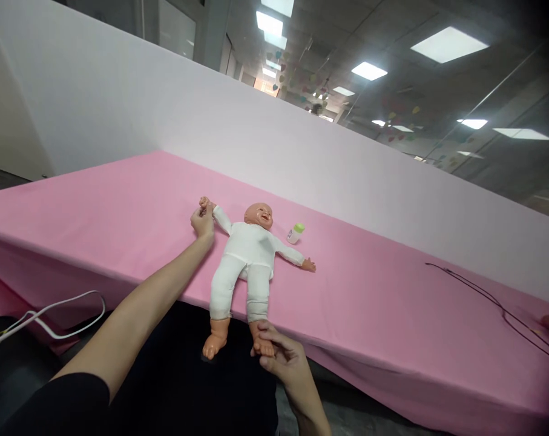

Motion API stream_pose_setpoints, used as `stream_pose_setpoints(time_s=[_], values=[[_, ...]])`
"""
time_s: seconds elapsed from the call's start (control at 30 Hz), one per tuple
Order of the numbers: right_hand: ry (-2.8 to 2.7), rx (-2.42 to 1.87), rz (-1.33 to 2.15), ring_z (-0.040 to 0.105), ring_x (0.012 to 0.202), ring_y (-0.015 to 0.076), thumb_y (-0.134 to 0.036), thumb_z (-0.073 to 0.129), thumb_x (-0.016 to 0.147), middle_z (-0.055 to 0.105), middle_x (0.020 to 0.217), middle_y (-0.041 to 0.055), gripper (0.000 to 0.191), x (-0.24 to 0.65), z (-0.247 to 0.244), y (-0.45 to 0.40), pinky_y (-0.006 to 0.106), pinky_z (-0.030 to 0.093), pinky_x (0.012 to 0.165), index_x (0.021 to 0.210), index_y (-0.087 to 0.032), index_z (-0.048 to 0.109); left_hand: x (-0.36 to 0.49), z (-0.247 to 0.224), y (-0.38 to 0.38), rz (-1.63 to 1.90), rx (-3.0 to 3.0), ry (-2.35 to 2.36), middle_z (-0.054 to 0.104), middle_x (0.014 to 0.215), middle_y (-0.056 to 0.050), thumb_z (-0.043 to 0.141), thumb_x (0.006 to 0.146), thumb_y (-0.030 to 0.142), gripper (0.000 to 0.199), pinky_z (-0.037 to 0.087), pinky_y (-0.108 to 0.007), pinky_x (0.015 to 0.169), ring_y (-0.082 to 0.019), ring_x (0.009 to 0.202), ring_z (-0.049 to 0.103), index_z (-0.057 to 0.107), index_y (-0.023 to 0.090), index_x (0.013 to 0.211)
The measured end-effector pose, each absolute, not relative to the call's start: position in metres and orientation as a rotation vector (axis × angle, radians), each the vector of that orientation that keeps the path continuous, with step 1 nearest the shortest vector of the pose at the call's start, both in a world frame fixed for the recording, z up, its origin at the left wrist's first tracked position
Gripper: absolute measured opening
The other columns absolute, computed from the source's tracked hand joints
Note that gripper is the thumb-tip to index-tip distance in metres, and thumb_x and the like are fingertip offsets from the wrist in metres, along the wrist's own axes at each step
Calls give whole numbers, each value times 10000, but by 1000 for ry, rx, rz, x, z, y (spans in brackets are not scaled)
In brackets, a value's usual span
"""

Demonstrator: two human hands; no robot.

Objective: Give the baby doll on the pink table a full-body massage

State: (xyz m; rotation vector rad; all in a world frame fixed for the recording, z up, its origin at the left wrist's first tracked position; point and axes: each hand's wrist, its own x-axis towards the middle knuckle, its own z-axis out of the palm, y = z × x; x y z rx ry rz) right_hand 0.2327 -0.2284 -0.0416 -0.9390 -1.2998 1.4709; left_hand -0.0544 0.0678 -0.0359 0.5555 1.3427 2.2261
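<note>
A baby doll [249, 245] in a white suit lies face up on the pink cloth, its arms spread and its bare feet hanging past the table's front edge. My left hand [203, 221] is closed round the doll's hand at the upper left. With fingers and thumb, my right hand [283, 356] grips the doll's foot on the right, and the other foot hangs untouched. Beside the doll's head, to the right, is a small bottle [295, 234] with a green cap, touched by neither hand.
The pink-covered table [369, 303] stretches to both sides, with a white partition [274, 151] along its back. A dark cable [487, 295] lies at the right. White cables [65, 301] hang at the lower left, near a dark seat.
</note>
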Motion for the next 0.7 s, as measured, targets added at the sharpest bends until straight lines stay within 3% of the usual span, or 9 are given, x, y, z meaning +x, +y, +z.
stream_pose_setpoints(time_s=[0.1,0.2,0.23,0.3,0.37,0.43,0.57,0.7], values=[[-1267,-945,1315,752,1075,292,-365,968,719,722,1357,116,384,223,-22,-206,410,621,913,1079,-295,853,-45,-28,59,2272,892,1271,679,726,-26,724,878,451,288,487,-286,653,-175,684,618,685,194,752],[-1284,-977,1085,662,1281,313,-363,925,773,738,1332,130,340,204,2,-160,409,577,1013,1089,-264,848,-32,-22,42,2155,1405,1216,770,902,-60,754,880,443,254,514,-301,709,-198,779,684,765,195,934],[-1294,-981,1058,680,1239,307,-370,914,779,735,1334,135,346,196,7,-143,407,584,993,1096,-251,845,-28,-22,36,2066,1575,1190,783,945,-61,766,878,445,262,516,-302,717,-201,802,695,778,204,981],[-1272,-958,1114,745,973,253,-387,922,743,734,1326,133,394,182,11,-112,385,613,877,1096,-233,838,-22,-24,26,1878,1836,1168,790,946,-53,781,871,451,256,512,-303,724,-199,807,697,796,225,992],[-1235,-919,1183,725,796,188,-387,937,707,740,1304,125,449,174,10,-94,358,611,823,1112,-224,829,-19,-25,22,1766,1938,1183,788,909,-45,786,867,451,236,506,-305,728,-194,787,685,807,236,960],[-1220,-913,1193,719,793,177,-389,940,708,742,1299,121,458,175,7,-95,342,605,822,1122,-229,825,-18,-26,23,1771,1873,1181,787,896,-43,785,864,448,232,503,-305,723,-190,770,675,811,232,945],[-1271,-931,1205,702,1160,272,-374,968,695,728,1342,120,386,197,0,-146,344,590,935,1041,-251,848,-26,-26,41,1989,1434,1191,728,762,-23,769,852,465,272,477,-288,667,-171,695,627,762,197,810],[-1294,-941,1460,757,942,264,-361,998,653,728,1320,101,411,216,-23,-210,384,636,805,1033,-289,858,-45,-33,62,2104,793,1285,569,619,15,727,830,565,410,409,-270,568,-147,602,533,617,210,656]])
